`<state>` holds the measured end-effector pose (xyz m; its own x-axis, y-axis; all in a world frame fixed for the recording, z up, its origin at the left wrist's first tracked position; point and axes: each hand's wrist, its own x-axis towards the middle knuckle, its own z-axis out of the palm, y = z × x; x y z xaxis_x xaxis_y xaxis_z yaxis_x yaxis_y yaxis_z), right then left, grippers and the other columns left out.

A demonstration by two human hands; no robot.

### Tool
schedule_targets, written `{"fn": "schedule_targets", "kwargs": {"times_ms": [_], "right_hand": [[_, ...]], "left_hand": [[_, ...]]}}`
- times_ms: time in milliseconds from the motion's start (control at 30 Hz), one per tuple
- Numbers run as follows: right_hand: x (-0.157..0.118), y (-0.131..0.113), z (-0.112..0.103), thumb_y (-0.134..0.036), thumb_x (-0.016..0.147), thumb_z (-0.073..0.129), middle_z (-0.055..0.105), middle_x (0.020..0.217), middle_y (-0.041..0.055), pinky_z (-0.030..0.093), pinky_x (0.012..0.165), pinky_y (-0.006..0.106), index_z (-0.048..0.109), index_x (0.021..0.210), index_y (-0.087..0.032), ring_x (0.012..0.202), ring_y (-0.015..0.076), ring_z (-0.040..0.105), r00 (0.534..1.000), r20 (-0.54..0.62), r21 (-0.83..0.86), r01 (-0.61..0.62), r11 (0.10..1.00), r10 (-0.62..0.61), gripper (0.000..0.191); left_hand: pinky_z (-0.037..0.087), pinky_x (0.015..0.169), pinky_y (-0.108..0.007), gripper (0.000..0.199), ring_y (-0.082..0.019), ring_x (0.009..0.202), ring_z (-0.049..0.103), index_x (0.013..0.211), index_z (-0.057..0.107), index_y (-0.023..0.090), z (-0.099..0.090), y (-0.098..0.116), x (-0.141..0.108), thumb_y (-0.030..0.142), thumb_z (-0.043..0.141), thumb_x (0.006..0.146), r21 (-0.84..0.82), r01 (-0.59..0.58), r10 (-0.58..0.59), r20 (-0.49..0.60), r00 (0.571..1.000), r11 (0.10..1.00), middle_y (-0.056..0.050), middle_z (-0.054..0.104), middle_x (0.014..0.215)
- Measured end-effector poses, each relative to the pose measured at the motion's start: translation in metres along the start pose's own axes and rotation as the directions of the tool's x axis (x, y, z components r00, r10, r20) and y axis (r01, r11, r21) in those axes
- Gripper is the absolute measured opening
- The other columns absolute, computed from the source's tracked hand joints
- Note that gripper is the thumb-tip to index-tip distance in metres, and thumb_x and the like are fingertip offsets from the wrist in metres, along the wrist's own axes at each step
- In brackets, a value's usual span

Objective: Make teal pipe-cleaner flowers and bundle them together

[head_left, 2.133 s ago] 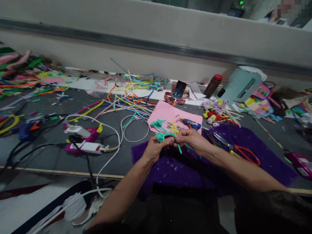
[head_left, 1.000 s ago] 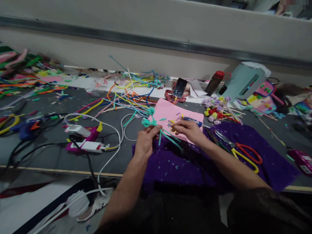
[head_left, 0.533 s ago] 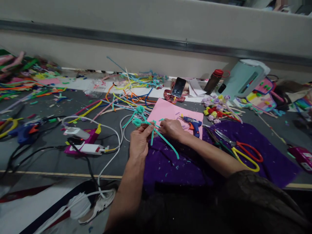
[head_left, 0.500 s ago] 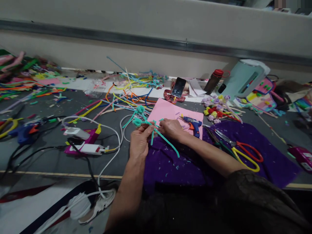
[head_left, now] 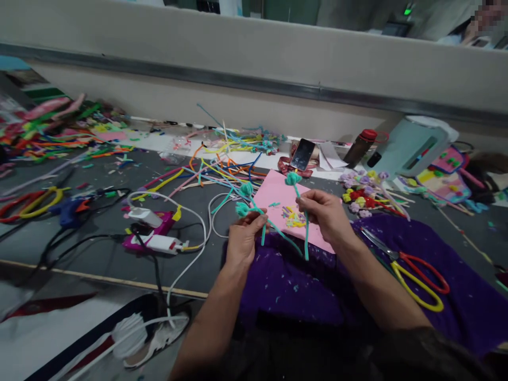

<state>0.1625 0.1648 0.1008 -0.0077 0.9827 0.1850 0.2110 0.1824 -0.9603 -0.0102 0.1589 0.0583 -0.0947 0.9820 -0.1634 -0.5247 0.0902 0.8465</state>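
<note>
My left hand [head_left: 243, 238] pinches the stems of a teal pipe-cleaner piece [head_left: 246, 189] with two fluffy heads at its upper left; one long stem slants down to the right. In my right hand [head_left: 327, 214] is the stem of a separate teal pipe-cleaner flower [head_left: 292, 179], its head up and its stem hanging below my fingers. Both hands are above a pink sheet [head_left: 272, 185] that bears small yellow, purple and teal scraps [head_left: 293, 216]. Under my forearms lies a purple cloth [head_left: 289, 296].
Scissors [head_left: 392, 255] lie on the cloth at the right. Left are a power strip [head_left: 159, 233] with cables and a blue glue gun [head_left: 69, 211]. Behind stand a phone [head_left: 302, 154], a bottle [head_left: 360, 148], flower bunches [head_left: 363, 193] and loose pipe cleaners [head_left: 222, 166].
My right hand has moved away from my left and now holds a separate teal flower upright. The view has shifted, and the glue gun on the pink sheet is hidden or gone from sight.
</note>
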Motion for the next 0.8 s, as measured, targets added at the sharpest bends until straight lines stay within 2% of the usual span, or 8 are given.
{"fn": "schedule_targets", "kwargs": {"times_ms": [33, 100, 200, 300, 433, 700, 800], "right_hand": [[-0.009, -0.007, 0.001, -0.038, 0.074, 0.061, 0.056, 0.058, -0.0020, 0.029, 0.035, 0.017, 0.059, 0.075, -0.016, 0.038, 0.0048, 0.040, 0.999, 0.024, 0.117, -0.041, 0.992, 0.038, 0.023], [-0.023, -0.015, 0.009, -0.035, 0.070, 0.065, 0.055, 0.056, -0.0031, 0.030, 0.034, 0.017, 0.061, 0.072, -0.016, 0.037, 0.0048, 0.042, 0.991, 0.106, 0.203, -0.097, 0.974, 0.076, 0.019], [-0.032, -0.013, 0.027, -0.030, 0.073, 0.063, 0.056, 0.059, -0.0031, 0.038, 0.042, 0.018, 0.063, 0.075, -0.017, 0.044, 0.0069, 0.048, 0.983, 0.183, 0.195, -0.024, 0.981, -0.012, 0.013], [-0.026, -0.001, 0.036, -0.029, 0.074, 0.061, 0.059, 0.063, -0.0017, 0.042, 0.045, 0.020, 0.062, 0.082, -0.017, 0.049, 0.0091, 0.052, 0.993, 0.102, 0.146, 0.051, 0.988, -0.066, 0.014], [-0.014, 0.014, 0.035, -0.032, 0.074, 0.061, 0.057, 0.058, -0.0025, 0.042, 0.042, 0.020, 0.058, 0.080, -0.017, 0.047, 0.0105, 0.055, 0.997, -0.015, 0.105, 0.080, 0.991, -0.079, 0.016], [-0.002, 0.031, 0.028, -0.031, 0.074, 0.059, 0.055, 0.055, -0.0026, 0.043, 0.043, 0.021, 0.056, 0.069, -0.017, 0.047, 0.0108, 0.054, 0.991, -0.088, 0.021, 0.101, 0.995, -0.099, 0.015], [0.002, 0.037, 0.025, -0.028, 0.072, 0.061, 0.054, 0.055, -0.0026, 0.042, 0.044, 0.021, 0.057, 0.066, -0.017, 0.048, 0.0104, 0.053, 0.992, -0.090, -0.009, 0.088, 0.996, -0.088, 0.013]], "left_hand": [[0.044, 0.046, -0.020, 0.025, -0.009, 0.051, 0.057, 0.071, 0.068, 0.013, 0.001, -0.001, 0.000, 0.022, 0.078, 0.049, 0.003, -0.003, 0.003, -0.010, 1.000, 1.000, 0.000, 0.064, 0.067], [0.044, 0.046, -0.020, 0.025, -0.010, 0.050, 0.057, 0.070, 0.067, 0.013, 0.004, -0.001, 0.001, 0.021, 0.078, 0.049, -0.002, -0.014, 0.014, -0.015, 1.000, 1.000, 0.001, 0.062, 0.061], [0.042, 0.047, -0.019, 0.023, -0.008, 0.048, 0.055, 0.065, 0.065, 0.013, 0.011, 0.000, 0.002, 0.018, 0.078, 0.047, -0.026, -0.048, 0.049, 0.010, 0.999, 0.998, 0.003, 0.061, 0.058], [0.045, 0.052, -0.021, 0.024, -0.010, 0.055, 0.057, 0.071, 0.066, 0.014, 0.017, 0.003, 0.003, 0.020, 0.077, 0.050, -0.005, -0.071, 0.071, 0.073, 0.995, 0.997, 0.001, 0.064, 0.066], [0.045, 0.053, -0.023, 0.025, -0.010, 0.056, 0.057, 0.073, 0.067, 0.013, 0.024, 0.004, 0.008, 0.024, 0.077, 0.053, 0.050, -0.083, 0.077, 0.108, 0.991, 0.995, -0.001, 0.064, 0.067], [0.045, 0.054, -0.023, 0.023, -0.010, 0.056, 0.057, 0.068, 0.067, 0.014, 0.033, -0.007, 0.023, 0.024, 0.078, 0.050, 0.111, -0.090, 0.079, 0.099, 0.992, 0.990, 0.001, 0.064, 0.063], [0.045, 0.055, -0.023, 0.024, -0.010, 0.056, 0.057, 0.067, 0.068, 0.014, 0.031, -0.014, 0.025, 0.025, 0.078, 0.049, 0.125, -0.050, 0.042, 0.069, 0.997, 0.991, 0.001, 0.064, 0.062]]}}
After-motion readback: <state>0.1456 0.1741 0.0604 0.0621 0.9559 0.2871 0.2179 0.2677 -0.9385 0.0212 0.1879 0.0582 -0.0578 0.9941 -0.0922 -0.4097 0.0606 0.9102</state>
